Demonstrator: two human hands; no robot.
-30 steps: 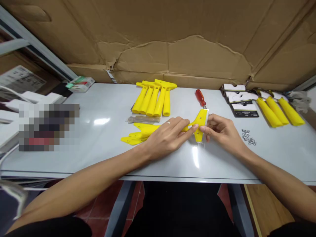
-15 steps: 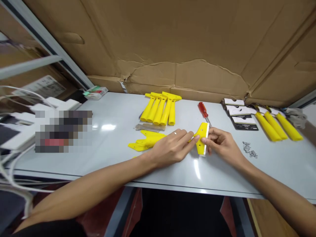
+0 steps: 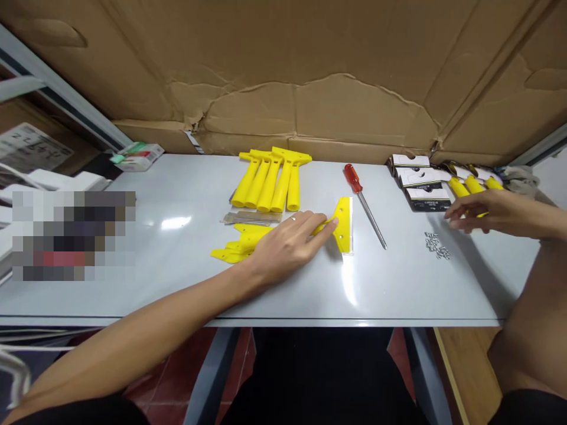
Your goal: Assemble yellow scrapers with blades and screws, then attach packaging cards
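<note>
My left hand (image 3: 286,239) is closed around the handle of a yellow scraper (image 3: 342,227), whose head points right with a thin blade along its outer edge. My right hand (image 3: 491,211) holds nothing; its fingers are apart and slightly bent. It hovers above and right of a small pile of screws (image 3: 436,245). A red-handled screwdriver (image 3: 370,215) lies between the scraper and the screws. Loose yellow scraper parts (image 3: 233,251) lie beside and partly under my left hand. Behind them are flat metal blades (image 3: 252,218).
Several yellow scraper handles (image 3: 270,186) lie in a row at the back. Black-and-white packages (image 3: 425,183) and yellow scrapers (image 3: 473,186) are at the back right, partly behind my right hand. A small box (image 3: 139,156) stands back left, before a cardboard wall (image 3: 248,59).
My right hand has let go of the scraper's head and moved right, beyond the screws. My left hand keeps its hold on the scraper. The camera view has shifted.
</note>
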